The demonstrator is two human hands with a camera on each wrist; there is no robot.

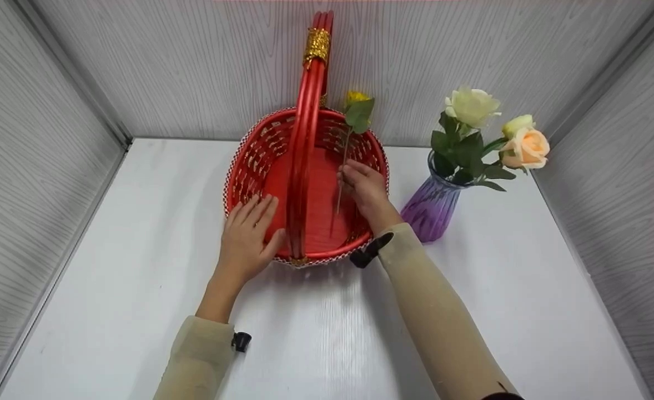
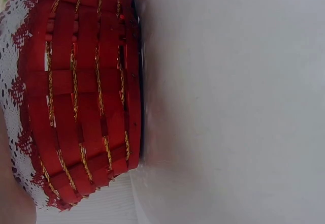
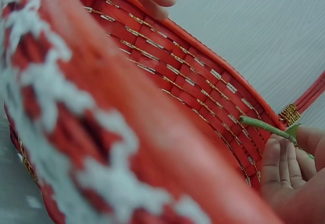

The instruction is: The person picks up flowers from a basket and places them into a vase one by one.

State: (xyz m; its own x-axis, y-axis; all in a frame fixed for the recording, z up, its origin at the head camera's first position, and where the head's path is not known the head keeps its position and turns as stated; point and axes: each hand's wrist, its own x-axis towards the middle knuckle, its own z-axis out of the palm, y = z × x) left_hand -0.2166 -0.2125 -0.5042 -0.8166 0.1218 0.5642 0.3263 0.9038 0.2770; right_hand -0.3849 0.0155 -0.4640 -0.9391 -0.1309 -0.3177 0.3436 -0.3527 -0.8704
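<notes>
Fingers (image 1: 355,172) of the right hand (image 1: 365,186) pinch a yellow rose's stem (image 1: 341,178) inside the red basket (image 1: 255,161), not yet released, while the left hand (image 1: 247,236) lies flat-fingered on its rim; three roses (image 1: 491,125) remain in the vase (image 1: 432,205).

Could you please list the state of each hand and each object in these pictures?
left hand: fingers straight, resting flat on the basket's near rim.
right hand: pinching the yellow flower's stem inside the basket.
yellow flower: held by its stem, bloom above the far rim.
red basket: upright on the table, handle raised.
purple vase: upright, holding white and peach roses.
</notes>
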